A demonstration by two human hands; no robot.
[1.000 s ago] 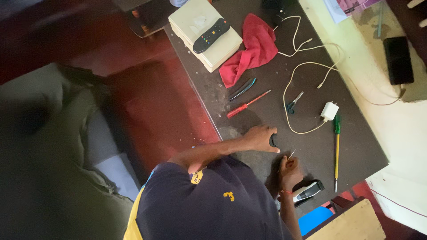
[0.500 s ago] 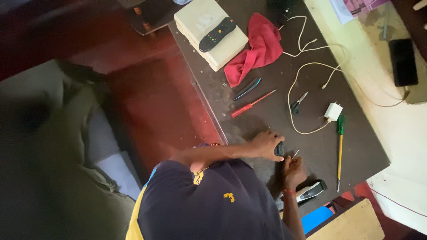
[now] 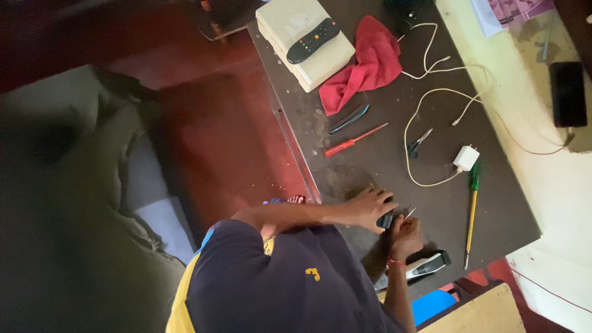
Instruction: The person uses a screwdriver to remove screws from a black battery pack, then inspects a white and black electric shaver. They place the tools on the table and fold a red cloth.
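Note:
My left hand (image 3: 369,207) reaches across the dark table (image 3: 382,172) and is closed on a small black part (image 3: 386,220) that it presses to the tabletop. My right hand (image 3: 405,234), with a red band at the wrist, sits just beside it and grips a thin metal-tipped tool (image 3: 410,213) whose tip points at the black part. A black and silver hair clipper (image 3: 428,265) lies near the table's edge, just beyond my right wrist.
On the table lie a red screwdriver (image 3: 354,140), a black comb-like piece (image 3: 348,118), small scissors (image 3: 419,142), a white charger (image 3: 465,158) with cable, a green and yellow pencil-like tool (image 3: 472,209), a red cloth (image 3: 364,65) and a cream box (image 3: 305,46) with a remote (image 3: 312,40). A black phone (image 3: 567,92) lies at right.
My two hands have drawn closer together over the small black part. The thin tool now sits beside my left fingers. The view has shifted slightly.

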